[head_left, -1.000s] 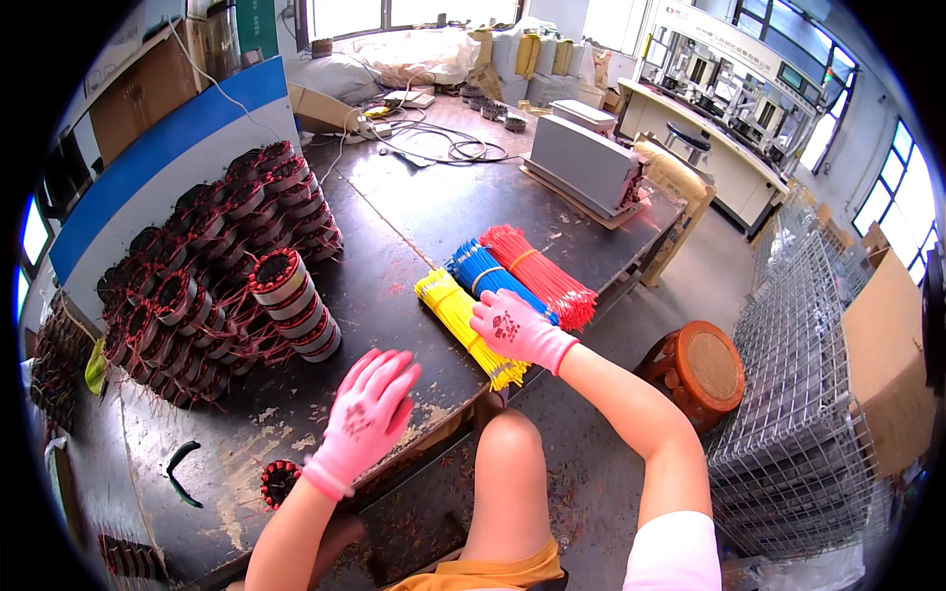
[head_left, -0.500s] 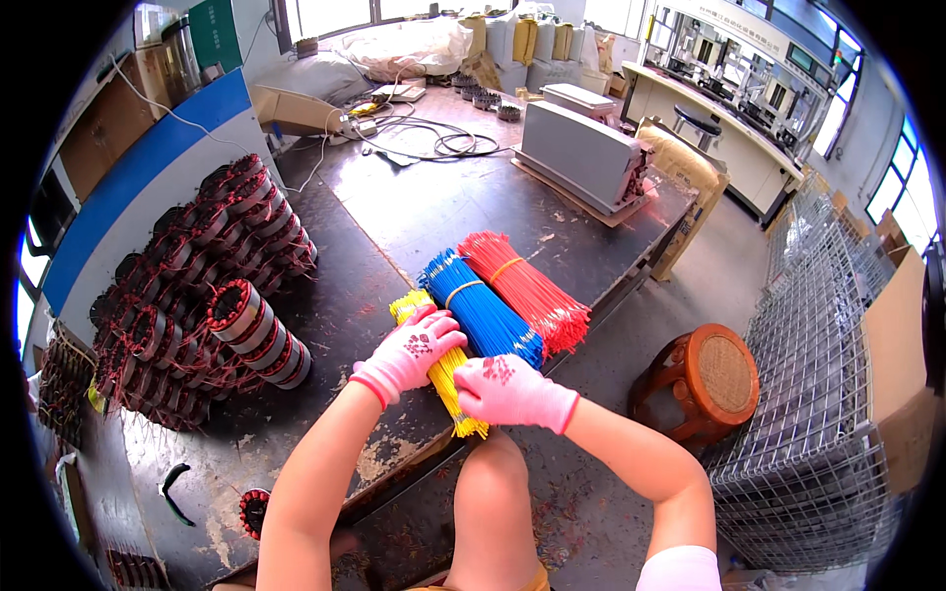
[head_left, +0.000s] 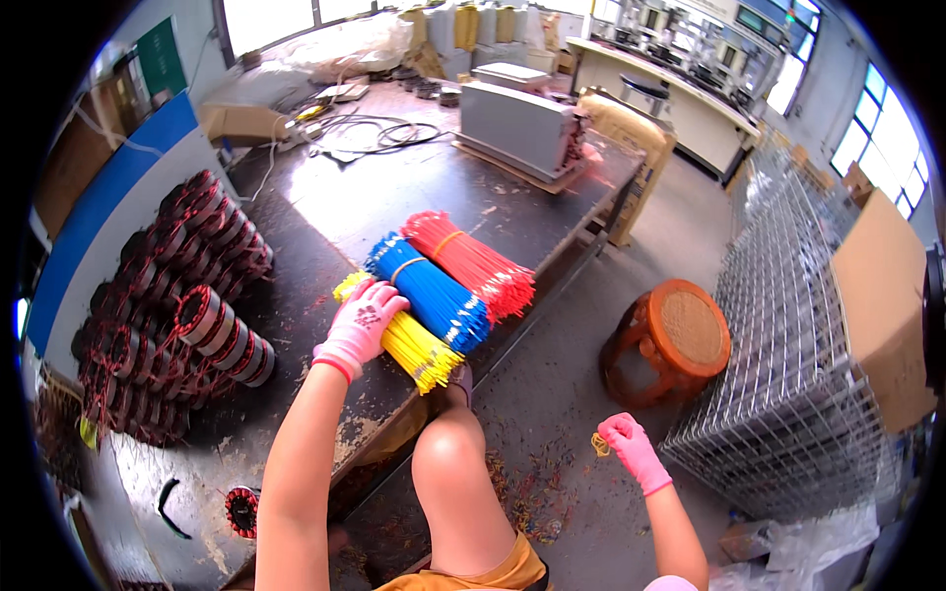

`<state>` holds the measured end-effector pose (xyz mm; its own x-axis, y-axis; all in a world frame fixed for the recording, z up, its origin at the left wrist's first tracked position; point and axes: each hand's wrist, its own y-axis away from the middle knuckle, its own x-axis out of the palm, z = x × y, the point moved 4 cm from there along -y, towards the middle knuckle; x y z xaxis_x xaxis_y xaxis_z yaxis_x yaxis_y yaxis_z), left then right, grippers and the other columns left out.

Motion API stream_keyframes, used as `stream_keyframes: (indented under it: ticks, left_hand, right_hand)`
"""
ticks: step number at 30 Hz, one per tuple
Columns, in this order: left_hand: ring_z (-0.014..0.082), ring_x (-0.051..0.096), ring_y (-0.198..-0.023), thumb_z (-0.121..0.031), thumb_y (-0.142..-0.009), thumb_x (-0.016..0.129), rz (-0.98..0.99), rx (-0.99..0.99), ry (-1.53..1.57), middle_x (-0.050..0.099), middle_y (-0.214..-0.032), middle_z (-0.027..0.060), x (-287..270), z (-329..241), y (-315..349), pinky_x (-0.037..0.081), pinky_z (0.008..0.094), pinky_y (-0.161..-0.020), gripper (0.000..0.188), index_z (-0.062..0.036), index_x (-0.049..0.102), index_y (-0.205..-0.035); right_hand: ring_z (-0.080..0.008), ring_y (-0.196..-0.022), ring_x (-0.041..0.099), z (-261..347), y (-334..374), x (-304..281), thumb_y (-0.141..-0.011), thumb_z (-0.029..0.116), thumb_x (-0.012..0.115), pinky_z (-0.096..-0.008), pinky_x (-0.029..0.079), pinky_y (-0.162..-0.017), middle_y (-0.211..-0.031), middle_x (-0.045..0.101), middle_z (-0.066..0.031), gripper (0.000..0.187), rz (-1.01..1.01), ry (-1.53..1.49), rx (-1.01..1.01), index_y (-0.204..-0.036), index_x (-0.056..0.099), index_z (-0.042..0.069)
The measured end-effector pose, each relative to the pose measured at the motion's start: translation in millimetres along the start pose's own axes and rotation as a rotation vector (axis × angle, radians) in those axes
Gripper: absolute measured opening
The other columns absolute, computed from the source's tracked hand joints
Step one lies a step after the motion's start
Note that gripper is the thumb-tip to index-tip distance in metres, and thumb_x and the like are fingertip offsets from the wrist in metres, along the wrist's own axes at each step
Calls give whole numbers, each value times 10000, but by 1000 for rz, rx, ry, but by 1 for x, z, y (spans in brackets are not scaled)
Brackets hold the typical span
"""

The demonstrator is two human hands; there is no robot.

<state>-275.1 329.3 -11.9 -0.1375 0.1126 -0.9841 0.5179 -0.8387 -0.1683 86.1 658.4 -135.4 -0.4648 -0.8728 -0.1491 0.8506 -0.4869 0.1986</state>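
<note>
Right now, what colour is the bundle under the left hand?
The bundle is yellow; the head view shows it best.

We are in a workshop for electric-motor parts: at left on the scuffed workbench [head_left: 315, 212] we see wound stator cores [head_left: 163, 320] piled high, with bundles of cut wire [head_left: 429, 298] near its right edge. Far right, machines [head_left: 695, 61] line a counter [head_left: 631, 94]; at right stands a wire-mesh cage [head_left: 788, 345], and coloured wire scraps [head_left: 535, 492] litter the near floor [head_left: 562, 394].

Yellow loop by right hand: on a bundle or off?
Off: the yellow loop is at the right hand, apart from the yellow wire bundle.
</note>
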Motion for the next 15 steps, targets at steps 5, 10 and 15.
stream_keyframes:
  ticks: [5,10,15]
  left_hand:
    - [352,512,-1315,55,-745,658,-184,1,-55,585,-1343,118,-2,-10,3,397,452,-1152,515,-159,657,-1213]
    - [369,402,-1404,51,-748,664,-143,-91,-168,459,-1489,148,6,8,24,320,454,-1190,760,-112,466,-1463]
    - [371,304,-1485,-4,-807,628,-187,16,-245,337,-1603,162,0,23,74,237,472,-1230,839,-97,317,-1580]
  right_hand:
    - [-57,-753,559,-124,43,-32,-942,389,741,-231,446,-667,-847,672,28,371,-291,-140,396,-1053,740,35]
    - [-68,-611,600,-233,97,-28,-943,399,737,-219,424,-528,-803,701,-6,326,-443,-370,593,-938,694,76]
    - [-103,-533,619,-314,181,-53,-925,219,760,-230,468,-446,-757,702,-55,204,-784,-642,716,-917,665,38]
